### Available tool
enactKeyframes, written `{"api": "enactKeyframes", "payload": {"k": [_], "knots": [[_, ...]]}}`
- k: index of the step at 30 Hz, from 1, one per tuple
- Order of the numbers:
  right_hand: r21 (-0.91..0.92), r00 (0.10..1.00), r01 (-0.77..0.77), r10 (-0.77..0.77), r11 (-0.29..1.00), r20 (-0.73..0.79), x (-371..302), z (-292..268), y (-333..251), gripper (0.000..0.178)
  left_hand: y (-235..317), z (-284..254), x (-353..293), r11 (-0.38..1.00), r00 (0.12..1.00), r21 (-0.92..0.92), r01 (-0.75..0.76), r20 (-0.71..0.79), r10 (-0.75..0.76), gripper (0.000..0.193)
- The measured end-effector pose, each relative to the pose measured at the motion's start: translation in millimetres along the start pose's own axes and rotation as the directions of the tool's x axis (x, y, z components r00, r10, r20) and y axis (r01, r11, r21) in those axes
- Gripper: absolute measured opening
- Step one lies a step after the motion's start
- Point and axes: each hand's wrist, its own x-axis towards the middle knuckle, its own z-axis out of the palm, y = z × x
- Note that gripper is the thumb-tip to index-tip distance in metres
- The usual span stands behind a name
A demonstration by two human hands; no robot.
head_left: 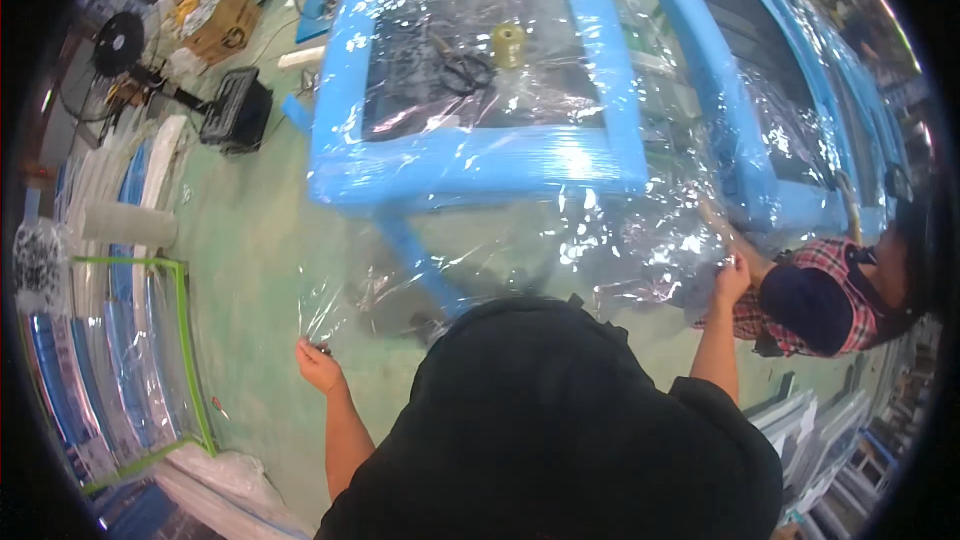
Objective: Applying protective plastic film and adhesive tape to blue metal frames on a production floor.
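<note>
Being pinched in the closed fingers of the left hand [321,366] and right hand [732,280], the clear film [640,250] could be torn by uneven pulling.

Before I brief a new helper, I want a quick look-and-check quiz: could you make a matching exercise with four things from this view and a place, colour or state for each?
Things:
1. clear film
2. scissors
3. black crate
4. cardboard box

Descriptions:
A. between the fan and the blue-edged panel
B. brown, toward the upper left
C. held by the left hand and right hand
D. just left of the yellow roll

Right pairs: 1-C, 2-D, 3-A, 4-B
</note>
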Motion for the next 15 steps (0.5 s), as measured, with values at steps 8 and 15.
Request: {"api": "enactKeyframes", "payload": {"k": [8,15], "knots": [[0.015,0.998,-0.023,0.022,1.000,0.057,-27,26,-12,0.024,-20,38,-13,0.936,0.998,-0.350,0.029,0.068,-0.006,0.051],[0.276,0.962,-0.263,0.229,0.925,0.150,-20,35,27,0.025,-69,31,27,0.745,0.905,-0.516,0.423,0.208,-0.370,0.025]]}}
